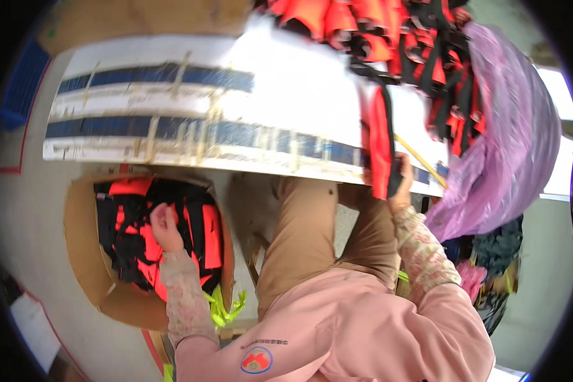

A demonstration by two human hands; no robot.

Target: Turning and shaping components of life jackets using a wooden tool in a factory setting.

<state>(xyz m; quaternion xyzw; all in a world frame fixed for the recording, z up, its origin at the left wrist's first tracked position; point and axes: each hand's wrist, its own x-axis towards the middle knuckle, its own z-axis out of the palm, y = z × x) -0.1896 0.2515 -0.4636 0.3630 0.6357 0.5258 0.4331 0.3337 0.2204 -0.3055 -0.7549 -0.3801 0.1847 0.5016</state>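
Note:
At the left, my left hand [165,228] is over a cardboard box [86,254] filled with orange and black fabric pieces [204,235]. Its fingers are loosely bent and somewhat blurred, and no piece shows in them. My right hand [401,184] is at the front edge of the white table [286,70]. It is closed on the lower end of a long orange and black fabric strip [381,146], which lies over the table edge. Part of that grip is hidden behind the strip.
Many more orange and black pieces [369,25] lie heaped at the table's far right. A purple plastic bag [503,134] bulges beside them. A yellow stick [420,159] lies near my right hand. Neon-yellow strips [223,309] hang by the box.

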